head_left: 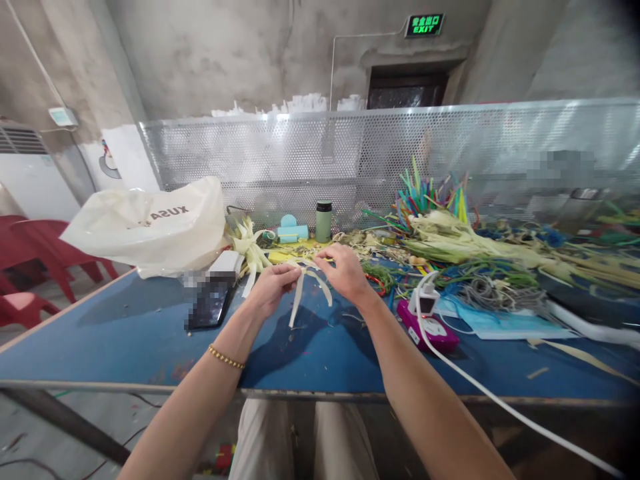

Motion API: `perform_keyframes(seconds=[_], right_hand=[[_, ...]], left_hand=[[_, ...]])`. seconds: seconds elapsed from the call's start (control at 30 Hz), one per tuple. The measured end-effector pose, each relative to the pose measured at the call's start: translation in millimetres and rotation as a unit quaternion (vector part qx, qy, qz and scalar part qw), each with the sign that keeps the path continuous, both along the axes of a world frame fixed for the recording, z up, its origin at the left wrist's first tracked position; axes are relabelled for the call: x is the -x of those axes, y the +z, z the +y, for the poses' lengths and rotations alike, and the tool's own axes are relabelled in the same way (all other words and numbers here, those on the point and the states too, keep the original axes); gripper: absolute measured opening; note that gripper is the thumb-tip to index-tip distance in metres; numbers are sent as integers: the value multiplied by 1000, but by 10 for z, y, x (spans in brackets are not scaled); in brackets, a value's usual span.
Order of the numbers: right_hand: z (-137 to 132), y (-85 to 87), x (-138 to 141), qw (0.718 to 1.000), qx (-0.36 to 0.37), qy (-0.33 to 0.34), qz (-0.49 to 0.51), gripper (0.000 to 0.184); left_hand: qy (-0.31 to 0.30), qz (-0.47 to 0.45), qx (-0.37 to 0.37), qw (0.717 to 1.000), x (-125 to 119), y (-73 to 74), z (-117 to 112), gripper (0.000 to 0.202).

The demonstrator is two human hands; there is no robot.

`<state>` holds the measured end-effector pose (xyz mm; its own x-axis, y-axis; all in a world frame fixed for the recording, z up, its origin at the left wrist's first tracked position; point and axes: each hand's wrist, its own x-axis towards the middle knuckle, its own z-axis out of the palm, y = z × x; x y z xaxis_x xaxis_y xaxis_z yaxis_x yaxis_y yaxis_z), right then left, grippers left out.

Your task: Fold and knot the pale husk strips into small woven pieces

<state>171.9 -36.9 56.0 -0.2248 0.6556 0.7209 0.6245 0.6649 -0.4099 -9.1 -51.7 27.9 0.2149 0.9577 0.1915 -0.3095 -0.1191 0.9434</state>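
Strips, pale, narrow, one curved, hang between left hand and right hand, each grip pinching them.

ok so fit check: both arms are bare as far up as I can see, same goes for the left hand and right hand. The bling is a bracelet on the left wrist, basically one row of little round gold beads, kinda shiny, sitting snug against each other. Down below it's trousers, a pale beige, looks like plain cloth with some soft creases, shading greyer toward the inside of the legs
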Motion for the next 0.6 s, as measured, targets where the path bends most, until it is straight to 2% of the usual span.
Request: perform_keyframes(seconds=[0.1,0.2,0.3,0.43,0.53,0.6], right_hand=[[-7,-4,13,999,-20,-25,25,19],[-38,-52,91,1000,27,11,8,24],[-47,-132,188,996,89,31,-4,37],[-16,-208,243,992,112,43,23,28],[-8,-218,226,990,122,59,29,26],[-21,-209,212,989,126,70,27,27]], left_hand=[[29,-46,27,998,-14,-21,38,24],[33,-87,36,995,-32,-24,50,22],[46,-108,36,992,-51,-33,62,23],[40,-116,51,991,-67,-69,88,27],[16,-96,24,995,-76,-83,92,28],[21,-75,-2,997,-81,-78,82,28]])
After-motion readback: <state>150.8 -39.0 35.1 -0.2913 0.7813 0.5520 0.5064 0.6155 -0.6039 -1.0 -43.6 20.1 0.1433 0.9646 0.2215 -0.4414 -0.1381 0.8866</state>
